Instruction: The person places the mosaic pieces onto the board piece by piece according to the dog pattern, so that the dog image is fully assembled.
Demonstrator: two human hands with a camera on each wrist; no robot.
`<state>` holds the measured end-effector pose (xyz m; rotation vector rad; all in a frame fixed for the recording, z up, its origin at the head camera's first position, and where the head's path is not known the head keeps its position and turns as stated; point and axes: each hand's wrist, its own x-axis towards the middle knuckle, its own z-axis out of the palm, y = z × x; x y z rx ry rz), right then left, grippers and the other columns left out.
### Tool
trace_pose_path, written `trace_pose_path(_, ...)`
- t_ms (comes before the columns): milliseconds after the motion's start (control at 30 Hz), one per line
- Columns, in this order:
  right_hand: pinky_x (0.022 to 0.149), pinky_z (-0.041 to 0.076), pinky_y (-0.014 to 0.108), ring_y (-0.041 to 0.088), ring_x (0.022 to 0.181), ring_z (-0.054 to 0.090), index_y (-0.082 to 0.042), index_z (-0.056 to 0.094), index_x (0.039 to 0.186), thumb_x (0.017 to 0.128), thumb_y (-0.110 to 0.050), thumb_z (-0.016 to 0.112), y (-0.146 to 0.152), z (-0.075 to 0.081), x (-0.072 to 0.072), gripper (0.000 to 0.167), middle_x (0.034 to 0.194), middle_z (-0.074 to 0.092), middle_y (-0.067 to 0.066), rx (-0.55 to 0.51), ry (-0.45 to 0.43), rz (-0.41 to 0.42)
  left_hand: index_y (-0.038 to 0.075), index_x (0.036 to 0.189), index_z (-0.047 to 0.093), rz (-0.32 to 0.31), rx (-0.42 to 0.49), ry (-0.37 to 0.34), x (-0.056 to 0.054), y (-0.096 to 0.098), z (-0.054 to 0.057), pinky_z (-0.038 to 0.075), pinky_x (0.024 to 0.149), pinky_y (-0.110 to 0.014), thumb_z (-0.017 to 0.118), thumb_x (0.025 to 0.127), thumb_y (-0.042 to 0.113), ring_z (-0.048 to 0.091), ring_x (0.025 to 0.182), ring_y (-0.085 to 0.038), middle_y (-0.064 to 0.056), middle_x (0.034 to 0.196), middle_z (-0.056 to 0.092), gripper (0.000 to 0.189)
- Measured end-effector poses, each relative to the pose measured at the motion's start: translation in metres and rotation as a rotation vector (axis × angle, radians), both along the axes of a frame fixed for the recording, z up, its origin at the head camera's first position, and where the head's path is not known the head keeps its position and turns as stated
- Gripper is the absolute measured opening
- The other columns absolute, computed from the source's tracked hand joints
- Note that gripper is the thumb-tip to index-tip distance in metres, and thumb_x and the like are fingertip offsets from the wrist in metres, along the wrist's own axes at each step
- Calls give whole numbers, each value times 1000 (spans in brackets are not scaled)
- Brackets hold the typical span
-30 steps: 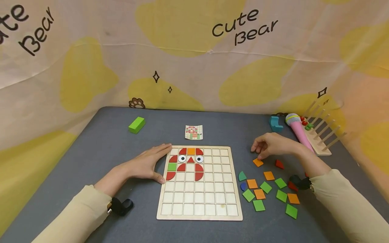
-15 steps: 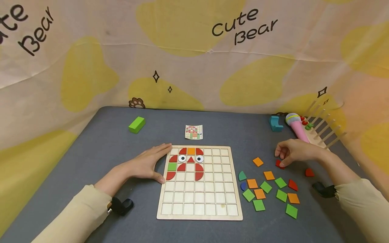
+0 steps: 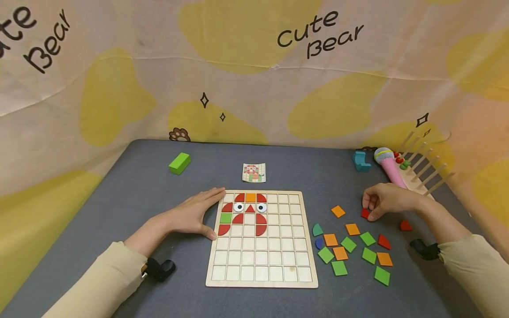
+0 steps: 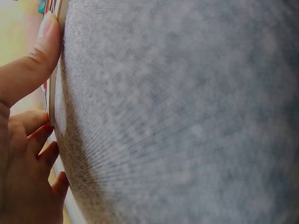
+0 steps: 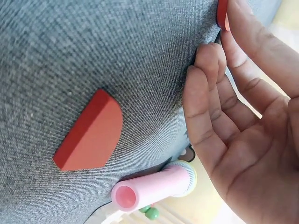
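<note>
A red tile [image 3: 364,213] lies between two and three o'clock of the wooden grid board [image 3: 274,269], pinched between thumb and fingertip of the right hand [image 3: 387,201]. The left hand [image 3: 188,212] has thumb and fingers spread apart, touching the board's nine o'clock edge. Only the head view shows the board's face, with red, orange and green tiles and two eye tiles [image 3: 238,207] set in it; the left wrist view gives just its thin side against the thumb. The right wrist view adds the hollow end of the pink toy microphone [image 5: 156,187], hidden from above, and the thickness of a red quarter-round tile [image 5: 91,133]. From the board, loose orange squares [image 3: 330,240] and green squares [image 3: 348,244] lie around three o'clock, a pattern card [image 3: 254,172] at twelve, a green block [image 3: 180,163] at ten. The blue-grey counter [image 3: 95,212] looks woven up close; behind hangs a cream backdrop cloth [image 3: 254,88] with yellow patches and "Cute Bear" lettering.
</note>
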<state>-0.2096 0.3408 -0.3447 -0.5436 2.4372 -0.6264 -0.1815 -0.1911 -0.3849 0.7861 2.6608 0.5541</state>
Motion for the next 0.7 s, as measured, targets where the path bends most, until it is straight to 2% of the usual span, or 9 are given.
trace_pose_path(300,62,48,20,5,72,53,-8,65,90,76,-18,83,-8,0,2,26,82,61,0,-9,32,22,9,157,26,4,-5,-1,1,0,1,23,120,-65,86,65,51,20,154,-37,-9,166,23,118)
trace_pose_path(500,61,44,19,3,69,51,-10,65,89,75,-23,85,-12,-2,3,28,78,60,-2,-6,83,27,9,157,25,3,-6,0,1,1,1,22,121,-64,86,66,49,20,154,-37,-9,166,23,117)
trace_pose_path(700,61,45,20,4,68,52,-11,63,84,75,-18,83,-18,-1,3,24,77,60,-3,-39,83,58,10,157,25,6,-6,-4,1,1,1,21,121,-65,86,66,50,19,154,-37,-9,166,22,117)
